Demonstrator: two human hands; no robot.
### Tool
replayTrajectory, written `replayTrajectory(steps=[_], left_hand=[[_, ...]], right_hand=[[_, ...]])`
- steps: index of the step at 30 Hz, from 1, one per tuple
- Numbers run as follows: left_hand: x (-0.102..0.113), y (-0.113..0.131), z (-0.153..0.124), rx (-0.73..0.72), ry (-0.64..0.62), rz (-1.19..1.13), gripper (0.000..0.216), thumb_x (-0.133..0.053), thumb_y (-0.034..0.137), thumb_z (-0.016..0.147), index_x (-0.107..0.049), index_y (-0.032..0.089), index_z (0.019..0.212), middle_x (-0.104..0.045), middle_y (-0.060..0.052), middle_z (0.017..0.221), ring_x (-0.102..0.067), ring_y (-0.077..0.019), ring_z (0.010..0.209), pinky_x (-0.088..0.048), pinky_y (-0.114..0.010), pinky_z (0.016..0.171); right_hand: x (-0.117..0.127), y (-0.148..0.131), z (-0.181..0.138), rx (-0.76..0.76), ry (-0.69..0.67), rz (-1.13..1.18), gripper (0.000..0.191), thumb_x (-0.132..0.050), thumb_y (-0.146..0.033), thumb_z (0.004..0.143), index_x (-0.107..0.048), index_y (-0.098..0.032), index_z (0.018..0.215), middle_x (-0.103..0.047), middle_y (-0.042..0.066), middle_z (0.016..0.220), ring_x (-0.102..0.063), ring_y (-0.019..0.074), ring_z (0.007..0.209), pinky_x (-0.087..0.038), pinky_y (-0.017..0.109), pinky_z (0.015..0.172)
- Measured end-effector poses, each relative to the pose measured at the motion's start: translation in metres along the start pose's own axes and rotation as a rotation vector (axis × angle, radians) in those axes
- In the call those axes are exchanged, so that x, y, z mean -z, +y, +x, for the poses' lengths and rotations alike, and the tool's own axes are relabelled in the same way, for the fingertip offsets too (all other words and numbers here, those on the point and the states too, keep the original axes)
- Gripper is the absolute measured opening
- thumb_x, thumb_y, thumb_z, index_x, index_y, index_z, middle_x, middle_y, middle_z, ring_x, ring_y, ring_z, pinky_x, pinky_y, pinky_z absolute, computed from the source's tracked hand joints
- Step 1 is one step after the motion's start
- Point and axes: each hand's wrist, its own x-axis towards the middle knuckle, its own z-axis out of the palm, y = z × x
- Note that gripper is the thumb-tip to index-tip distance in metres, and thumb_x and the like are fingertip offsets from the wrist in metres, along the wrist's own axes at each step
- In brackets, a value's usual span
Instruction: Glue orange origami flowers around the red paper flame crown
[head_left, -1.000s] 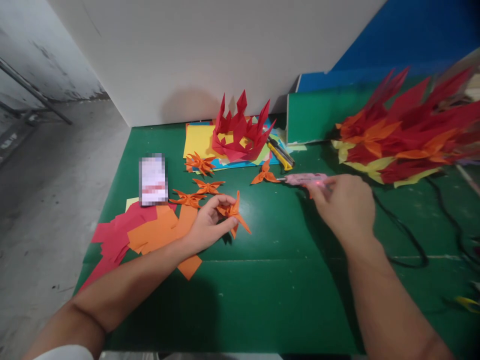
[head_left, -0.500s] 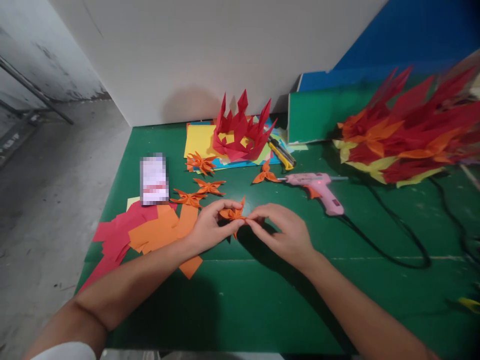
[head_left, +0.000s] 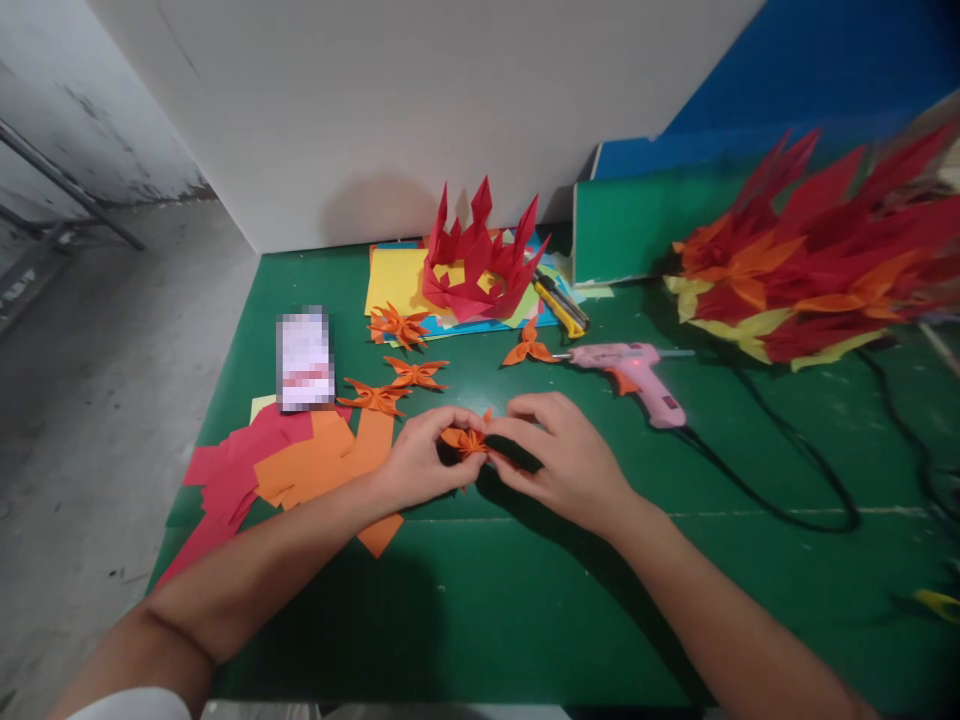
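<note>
A small folded orange paper flower [head_left: 466, 439] sits between both hands over the green table [head_left: 525, 600]. My left hand [head_left: 424, 460] pinches it from the left with fingers curled. From the right, my right hand [head_left: 559, 460] presses its fingertips against the same piece. A pink hot glue gun [head_left: 630, 368] lies on the table just beyond my right hand, its black cord [head_left: 787, 500] trailing to the right. Three finished orange flowers [head_left: 397, 352] lie behind my left hand.
Red and orange paper sheets [head_left: 285, 470] lie at the left, beside a blurred card [head_left: 304, 358]. A red paper crown [head_left: 480, 262] stands on coloured sheets at the back, next to a yellow utility knife [head_left: 559, 303]. A large red, orange and yellow paper piece [head_left: 810, 270] fills the right.
My right hand let go of the glue gun, which now lies on the table, and came left to the orange flower. Both hands have closed tighter round it.
</note>
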Motion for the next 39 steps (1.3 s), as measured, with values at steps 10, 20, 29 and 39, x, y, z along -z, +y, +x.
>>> replayTrajectory(steps=[10, 20, 29, 39], left_hand=[[0.001, 0.001, -0.001, 0.054, -0.091, -0.09, 0.035, -0.073, 0.03, 0.069, -0.06, 0.019, 0.099, -0.066, -0.002, 0.09, -0.059, -0.01, 0.068, -0.048, -0.02, 0.06], [0.004, 0.002, 0.004, -0.154, 0.001, 0.03, 0.029, -0.074, 0.029, 0.07, -0.064, 0.02, 0.095, -0.064, -0.005, 0.089, -0.059, -0.0178, 0.086, -0.049, -0.032, 0.079], [-0.001, 0.002, 0.002, -0.181, 0.054, 0.021, 0.013, -0.065, 0.019, 0.074, -0.063, 0.019, 0.087, -0.053, -0.006, 0.098, -0.057, -0.0147, 0.084, -0.052, -0.027, 0.066], [0.002, 0.007, 0.004, -0.255, 0.12, 0.257, 0.009, -0.068, 0.022, 0.072, -0.059, 0.02, 0.075, -0.062, -0.004, 0.083, -0.058, -0.019, 0.085, -0.046, -0.037, 0.079]], right_hand=[[0.002, -0.002, 0.001, 0.009, 0.016, 0.042, 0.002, -0.061, -0.02, 0.079, -0.062, -0.022, 0.079, -0.061, 0.004, 0.087, -0.054, 0.0177, 0.084, -0.04, 0.032, 0.073], [0.0, -0.002, 0.002, 0.027, 0.094, -0.041, 0.006, -0.062, -0.019, 0.079, -0.061, -0.023, 0.075, -0.063, 0.001, 0.08, -0.053, 0.0161, 0.079, -0.037, 0.031, 0.074], [-0.002, -0.004, 0.001, 0.032, 0.038, -0.084, 0.009, -0.057, -0.019, 0.085, -0.061, -0.021, 0.078, -0.064, 0.001, 0.083, -0.052, 0.0158, 0.08, -0.035, 0.032, 0.075], [-0.009, -0.007, 0.0, 0.027, 0.012, -0.138, 0.015, -0.054, -0.019, 0.088, -0.063, -0.018, 0.077, -0.061, 0.005, 0.083, -0.05, 0.0173, 0.08, -0.035, 0.032, 0.074]])
